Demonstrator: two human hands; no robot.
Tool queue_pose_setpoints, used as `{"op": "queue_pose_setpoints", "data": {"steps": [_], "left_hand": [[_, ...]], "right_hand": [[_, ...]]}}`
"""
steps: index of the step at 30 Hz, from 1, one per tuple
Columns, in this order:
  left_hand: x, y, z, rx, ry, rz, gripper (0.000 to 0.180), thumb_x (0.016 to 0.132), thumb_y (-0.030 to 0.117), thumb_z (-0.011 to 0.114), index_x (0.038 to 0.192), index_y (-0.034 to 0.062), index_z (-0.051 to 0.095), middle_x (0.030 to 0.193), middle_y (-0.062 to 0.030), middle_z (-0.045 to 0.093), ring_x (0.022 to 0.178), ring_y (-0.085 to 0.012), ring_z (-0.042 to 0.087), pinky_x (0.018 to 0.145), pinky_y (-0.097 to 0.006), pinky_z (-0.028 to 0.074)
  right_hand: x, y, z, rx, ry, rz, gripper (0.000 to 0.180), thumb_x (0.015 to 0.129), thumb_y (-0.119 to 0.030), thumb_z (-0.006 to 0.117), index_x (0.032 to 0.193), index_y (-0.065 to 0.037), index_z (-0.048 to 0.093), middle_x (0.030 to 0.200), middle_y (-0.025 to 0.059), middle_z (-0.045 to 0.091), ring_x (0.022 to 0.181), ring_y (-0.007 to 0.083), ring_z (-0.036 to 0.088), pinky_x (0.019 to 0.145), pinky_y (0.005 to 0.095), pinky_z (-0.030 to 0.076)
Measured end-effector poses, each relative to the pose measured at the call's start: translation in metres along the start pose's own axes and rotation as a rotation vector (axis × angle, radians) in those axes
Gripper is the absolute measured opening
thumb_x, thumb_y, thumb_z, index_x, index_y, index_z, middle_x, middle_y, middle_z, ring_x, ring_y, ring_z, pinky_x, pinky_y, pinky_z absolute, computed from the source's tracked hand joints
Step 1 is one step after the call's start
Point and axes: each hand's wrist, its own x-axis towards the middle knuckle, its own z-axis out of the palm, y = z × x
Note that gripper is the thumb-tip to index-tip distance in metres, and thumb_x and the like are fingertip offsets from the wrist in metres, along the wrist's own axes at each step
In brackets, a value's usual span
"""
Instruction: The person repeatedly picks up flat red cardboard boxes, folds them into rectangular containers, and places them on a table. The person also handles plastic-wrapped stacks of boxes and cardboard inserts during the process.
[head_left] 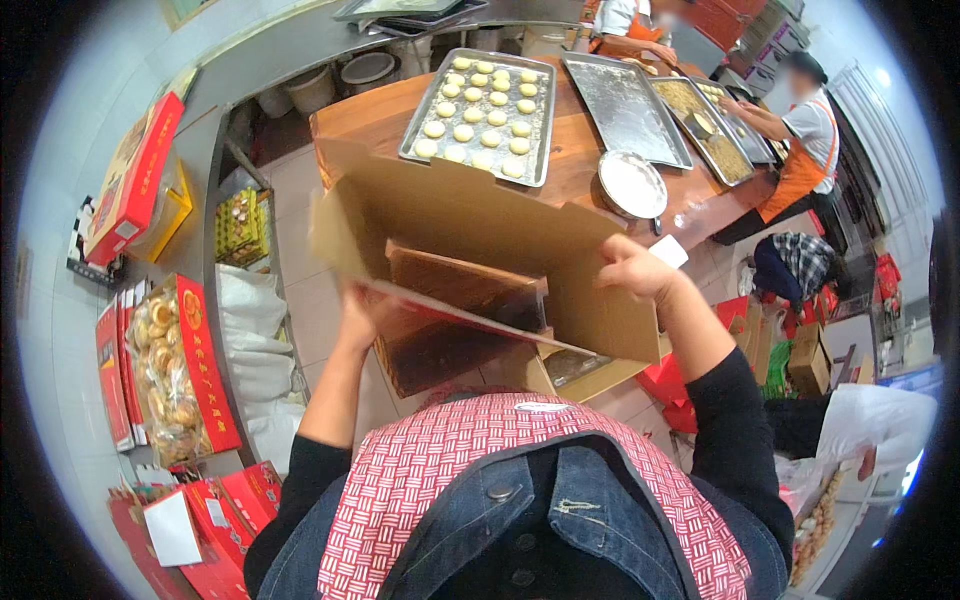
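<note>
A brown cardboard box [470, 215] stands unfolded in front of me, its inner walls facing up and its near panel tilted. My left hand [362, 318] grips the left end of that near panel, thumb up, most of its fingers hidden behind the card. On the right, my right hand [635, 270] has its fingers curled over the box's right wall, gripping it. Dark brown wood [465, 278] shows within the box; whether it is seen through an open bottom, I cannot tell.
Beyond the box a wooden table [370, 120] carries a tray of round pale dough pieces [480, 115], a bare metal tray [625, 105] and a white-dusted round pan [632, 185]. Two people in orange aprons work there. A red box of bagged pastries [175, 370] stands left.
</note>
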Motion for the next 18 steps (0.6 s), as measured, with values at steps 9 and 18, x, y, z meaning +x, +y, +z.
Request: {"op": "queue_pose_setpoints", "data": {"steps": [9,18], "left_hand": [[0.056,0.128,0.107,0.101,-0.269,0.427,0.082,0.089,0.060,0.025,0.140,-0.0012,0.005,0.148,-0.0180,-0.002,0.137,-0.0260,-0.006,0.109,-0.036,-0.002],[-0.008,0.179,0.057,0.480,-0.156,0.181,0.063,0.074,0.000,0.046,0.135,0.0095,0.034,0.128,-0.0188,0.048,0.120,-0.0288,0.045,0.099,-0.032,0.035]], "right_hand": [[0.014,0.031,0.070,-0.349,0.406,-0.237,0.036,0.077,-0.004,0.053,0.112,0.000,0.053,0.092,0.0182,0.062,0.084,0.0296,0.062,0.073,0.0374,0.049],[-0.046,-0.012,0.157,-0.330,0.242,-0.340,0.085,0.073,-0.012,0.057,0.129,0.020,0.001,0.101,0.0426,0.046,0.076,0.0463,0.058,0.069,0.0472,0.050]]}}
